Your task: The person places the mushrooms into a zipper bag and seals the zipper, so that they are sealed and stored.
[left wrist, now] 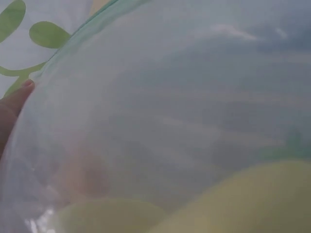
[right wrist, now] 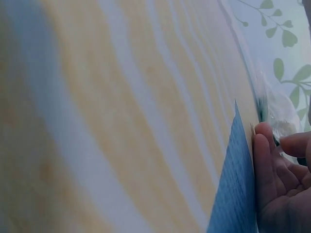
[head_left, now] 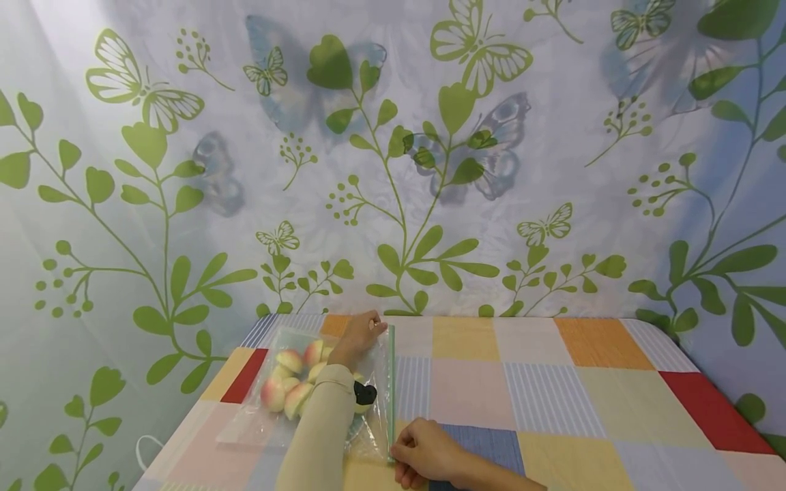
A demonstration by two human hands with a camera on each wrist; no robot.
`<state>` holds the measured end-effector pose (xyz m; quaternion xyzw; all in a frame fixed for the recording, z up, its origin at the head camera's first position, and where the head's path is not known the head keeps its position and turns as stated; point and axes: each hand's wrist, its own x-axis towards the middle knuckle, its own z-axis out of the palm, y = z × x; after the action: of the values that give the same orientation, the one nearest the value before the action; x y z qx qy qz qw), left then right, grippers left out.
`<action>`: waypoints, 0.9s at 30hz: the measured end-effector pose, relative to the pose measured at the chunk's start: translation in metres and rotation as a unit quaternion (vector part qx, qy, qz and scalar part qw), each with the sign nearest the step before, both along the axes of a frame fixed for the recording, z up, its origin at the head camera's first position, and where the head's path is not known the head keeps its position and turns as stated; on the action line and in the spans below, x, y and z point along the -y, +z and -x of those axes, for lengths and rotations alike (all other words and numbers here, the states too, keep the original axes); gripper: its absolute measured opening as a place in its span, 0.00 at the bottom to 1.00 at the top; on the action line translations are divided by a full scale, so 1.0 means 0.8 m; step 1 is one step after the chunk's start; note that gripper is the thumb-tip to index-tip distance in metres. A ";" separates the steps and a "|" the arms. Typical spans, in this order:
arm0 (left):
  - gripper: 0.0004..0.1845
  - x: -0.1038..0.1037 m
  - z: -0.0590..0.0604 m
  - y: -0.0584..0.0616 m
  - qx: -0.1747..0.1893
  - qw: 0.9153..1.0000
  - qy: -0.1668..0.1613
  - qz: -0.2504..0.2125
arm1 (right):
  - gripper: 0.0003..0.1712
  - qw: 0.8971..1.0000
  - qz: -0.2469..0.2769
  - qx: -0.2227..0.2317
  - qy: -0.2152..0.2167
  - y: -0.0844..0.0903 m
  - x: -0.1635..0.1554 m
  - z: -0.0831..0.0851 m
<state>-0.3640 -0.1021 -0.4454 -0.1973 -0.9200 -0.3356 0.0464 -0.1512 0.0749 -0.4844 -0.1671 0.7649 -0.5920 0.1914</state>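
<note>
A clear zip bag with a green closure strip along its right side lies flat on the table. Inside are several red-and-yellow fruit pieces, like cut peaches or apples. My left hand reaches across the bag and pinches its far corner by the strip. In the left wrist view a fingertip touches the bag's edge, and the plastic fills most of the picture. At the strip's near end, my right hand pinches the other corner between thumb and curled fingers. My left forearm hides part of the fruit.
A patchwork cloth of coloured squares covers the table. Behind it hangs a pale curtain with green leaves and butterflies. A white cord loop shows beside the table's left edge. A black wrist device sits on my left wrist.
</note>
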 end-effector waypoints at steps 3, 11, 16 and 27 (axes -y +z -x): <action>0.11 -0.001 0.000 0.000 0.002 1.000 -0.004 0.002 | 0.14 1.000 -0.003 -0.002 -0.004 -0.001 0.001 0.000; 0.12 -0.002 0.009 -0.010 -0.028 0.999 -0.009 0.035 | 0.15 1.000 -0.016 -0.011 -0.018 0.000 0.008 0.000; 0.15 -0.003 0.010 -0.015 -0.055 0.996 -0.010 0.064 | 0.16 0.999 -0.025 -0.003 -0.024 0.002 0.011 0.000; 0.14 -0.004 0.001 0.007 0.006 0.997 0.022 0.079 | 0.11 0.999 -0.026 0.001 -0.025 0.010 -0.002 0.007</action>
<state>-0.3648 -0.0987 -0.4397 -0.1783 -0.9479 -0.2621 0.0320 -0.1572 0.0768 -0.4768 -0.1423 0.7840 -0.5763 0.1818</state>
